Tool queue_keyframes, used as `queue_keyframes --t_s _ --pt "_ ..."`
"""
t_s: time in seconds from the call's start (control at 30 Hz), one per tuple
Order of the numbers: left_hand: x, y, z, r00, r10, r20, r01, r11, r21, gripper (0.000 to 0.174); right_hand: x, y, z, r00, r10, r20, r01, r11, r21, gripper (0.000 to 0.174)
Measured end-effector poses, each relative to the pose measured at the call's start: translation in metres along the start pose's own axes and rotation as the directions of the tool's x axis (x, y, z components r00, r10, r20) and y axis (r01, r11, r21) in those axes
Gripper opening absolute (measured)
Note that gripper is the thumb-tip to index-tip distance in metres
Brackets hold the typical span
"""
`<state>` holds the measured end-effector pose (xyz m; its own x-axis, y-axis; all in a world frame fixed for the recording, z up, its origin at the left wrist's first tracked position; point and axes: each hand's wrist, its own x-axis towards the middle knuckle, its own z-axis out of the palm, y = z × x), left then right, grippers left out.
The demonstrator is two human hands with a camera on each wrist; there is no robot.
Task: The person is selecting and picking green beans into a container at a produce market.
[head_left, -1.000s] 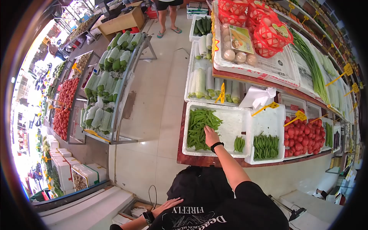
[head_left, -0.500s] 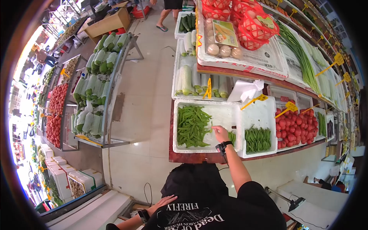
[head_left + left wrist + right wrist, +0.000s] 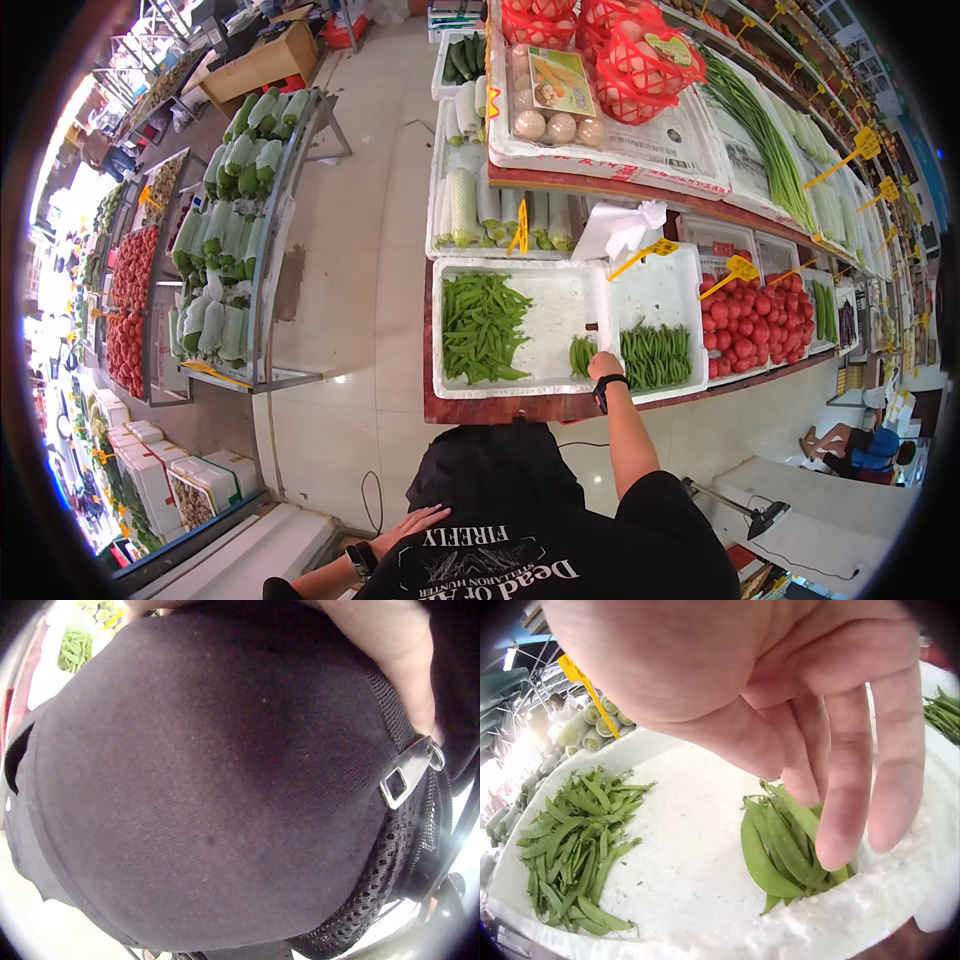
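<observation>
My right hand [image 3: 605,368] is over the right end of a white foam box [image 3: 555,300], above a small neat bunch of snow peas [image 3: 769,851]. In the right wrist view, thumb and index finger meet at the top of the bunch, pinching a pod, while the other fingers [image 3: 847,780] point down in front of the pods and hide part of them. A larger loose heap of snow peas [image 3: 480,325] lies at the box's left end. My left hand [image 3: 415,525] rests, fingers extended, on the black bag [image 3: 495,475] at my front.
Green beans [image 3: 655,355] lie in the adjoining foam box, with tomatoes [image 3: 750,325] farther right. Netted gourds [image 3: 500,210] fill a box behind. A yellow price tag [image 3: 640,258] leans over the boxes. Eggs [image 3: 560,128] sit on the shelf above.
My right hand has moved from the large snow pea heap rightward to the small bunch, carrying a pod. The left hand keeps its place on the bag. The head view has shifted right.
</observation>
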<state>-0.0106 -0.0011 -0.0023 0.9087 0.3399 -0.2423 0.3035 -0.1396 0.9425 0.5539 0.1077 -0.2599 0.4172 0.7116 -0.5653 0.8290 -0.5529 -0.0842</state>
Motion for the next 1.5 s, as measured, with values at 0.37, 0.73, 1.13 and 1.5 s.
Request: queue_keyframes --t_s 0.37,0.73,1.13,1.5 --pt "0.005 0.018 -0.008 0.996 -0.084 -0.035 0.078 0.989 -0.128 0.068 -0.014 -0.114 -0.006 0.883 -0.418 -0.213 0.467 0.821 0.329 0.021" --pt "-0.009 0.005 0.009 0.995 0.031 -0.093 -0.04 0.994 -0.102 0.071 -0.016 -0.26 0.015 0.87 -0.491 0.048 0.475 0.859 0.188 0.038" --pt "-0.016 0.01 0.018 0.991 -0.048 -0.129 0.031 0.991 -0.128 0.079 0.003 -0.247 0.032 0.791 -0.567 -0.228 0.611 0.74 0.281 0.043" --pt "-0.01 -0.001 0.009 0.997 0.01 -0.076 -0.015 0.998 -0.063 0.076 -0.039 -0.198 -0.018 0.867 -0.448 -0.218 0.359 0.258 0.897 0.041"
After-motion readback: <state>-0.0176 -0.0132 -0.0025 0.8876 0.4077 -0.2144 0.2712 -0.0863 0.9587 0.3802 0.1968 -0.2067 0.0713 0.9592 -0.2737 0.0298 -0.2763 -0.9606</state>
